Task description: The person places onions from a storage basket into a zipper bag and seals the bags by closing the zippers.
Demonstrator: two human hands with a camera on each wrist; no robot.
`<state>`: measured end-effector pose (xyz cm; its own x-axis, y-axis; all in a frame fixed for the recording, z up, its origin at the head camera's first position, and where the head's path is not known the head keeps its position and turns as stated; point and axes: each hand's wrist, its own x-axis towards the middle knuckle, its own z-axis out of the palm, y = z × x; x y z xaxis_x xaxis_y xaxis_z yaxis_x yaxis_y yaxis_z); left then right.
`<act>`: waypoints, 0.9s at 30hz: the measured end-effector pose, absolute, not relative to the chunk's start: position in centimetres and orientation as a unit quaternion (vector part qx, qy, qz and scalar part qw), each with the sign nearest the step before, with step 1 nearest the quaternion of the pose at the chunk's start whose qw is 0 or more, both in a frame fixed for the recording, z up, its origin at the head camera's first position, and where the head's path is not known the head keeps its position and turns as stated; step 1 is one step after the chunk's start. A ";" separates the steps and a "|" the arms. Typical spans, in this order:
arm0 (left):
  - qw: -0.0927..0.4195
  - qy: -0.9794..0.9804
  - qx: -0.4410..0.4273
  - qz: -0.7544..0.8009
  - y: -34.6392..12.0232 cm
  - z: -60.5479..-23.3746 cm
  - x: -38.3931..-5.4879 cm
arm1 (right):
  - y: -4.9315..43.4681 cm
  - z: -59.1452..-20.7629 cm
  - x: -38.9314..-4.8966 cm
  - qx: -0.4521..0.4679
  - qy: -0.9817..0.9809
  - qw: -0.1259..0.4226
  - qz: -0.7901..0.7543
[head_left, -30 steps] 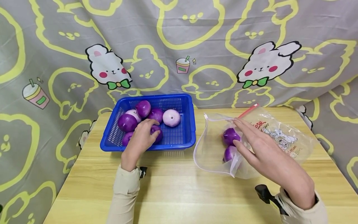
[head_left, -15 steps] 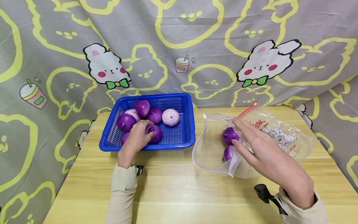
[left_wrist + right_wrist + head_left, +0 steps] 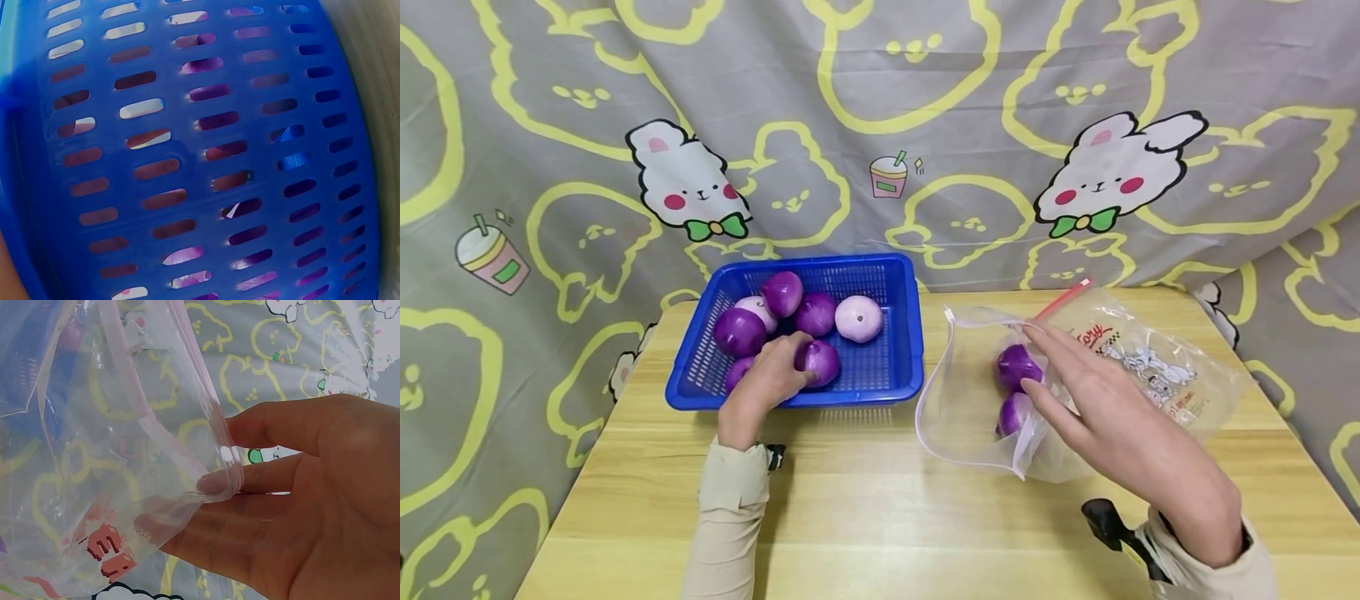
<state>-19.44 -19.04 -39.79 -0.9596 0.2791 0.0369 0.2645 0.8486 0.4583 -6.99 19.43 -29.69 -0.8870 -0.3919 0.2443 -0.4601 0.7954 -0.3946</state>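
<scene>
In the head view, my left hand (image 3: 769, 373) reaches into a blue plastic basket (image 3: 898, 397), its fingers and thumb round a purple onion (image 3: 822, 363). Several other onions, purple and pale, lie near it; a purple onion (image 3: 741, 332) is left of the hand. My right hand (image 3: 1123, 417) holds the rim of a clear zip bag (image 3: 966, 417), whose mouth gapes toward the basket. Two purple onions lie inside the bag, one (image 3: 1018, 367) behind the other. The right wrist view shows the rim (image 3: 215, 419) between thumb and index finger. Basket slots hide the left hand in its wrist view.
A wooden table (image 3: 880, 533) carries everything. Behind the bag lies another clear printed bag (image 3: 1195, 375) with a red slider strip (image 3: 1063, 300). A patterned grey curtain (image 3: 820, 50) hangs close behind the basket. A pale onion (image 3: 859, 319) sits at the basket's right.
My left hand has settled lower around the purple onion, which has turned and shifted slightly right. The right hand and the bag stay nearly still.
</scene>
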 end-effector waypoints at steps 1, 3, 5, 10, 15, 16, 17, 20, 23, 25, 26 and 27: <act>0.020 0.962 0.136 0.237 -19.0 -39.8 -19.4 | 19.4 -29.7 -7.0 0.226 -0.944 0.076 0.227; 0.028 0.962 0.126 0.240 -19.0 -39.8 -19.3 | 19.4 -29.8 -6.9 0.226 -0.944 0.078 0.226; 0.032 0.962 0.119 0.242 -19.0 -39.8 -19.2 | 19.4 -29.8 -6.9 0.226 -0.944 0.078 0.226; 0.028 0.963 0.119 0.240 -18.9 -39.6 -19.2 | 19.4 -29.7 -6.9 0.224 -0.945 0.074 0.226; -0.002 0.961 0.147 0.235 -18.9 -39.3 -19.3 | 19.4 -29.7 -6.9 0.224 -0.944 0.074 0.229; -0.008 0.960 0.155 0.233 -18.9 -39.3 -19.3 | 19.4 -29.8 -6.9 0.224 -0.944 0.075 0.230; -0.013 0.960 0.159 0.230 -18.9 -39.3 -19.2 | 19.4 -29.8 -6.9 0.224 -0.944 0.075 0.230; -0.023 0.960 0.164 0.226 -19.0 -39.3 -19.2 | 19.4 -29.8 -7.0 0.225 -0.944 0.074 0.230; -0.026 0.960 0.156 0.232 -19.0 -39.3 -19.1 | 19.3 -29.8 -7.0 0.225 -0.944 0.074 0.231; -0.028 0.959 0.151 0.239 -19.0 -39.3 -19.1 | 19.3 -29.8 -7.0 0.224 -0.944 0.074 0.232; -0.029 0.959 0.148 0.242 -19.0 -39.2 -19.1 | 19.3 -29.8 -7.0 0.224 -0.944 0.074 0.233; -0.030 0.958 0.148 0.244 -19.1 -39.2 -19.1 | 19.3 -29.8 -7.0 0.224 -0.943 0.074 0.234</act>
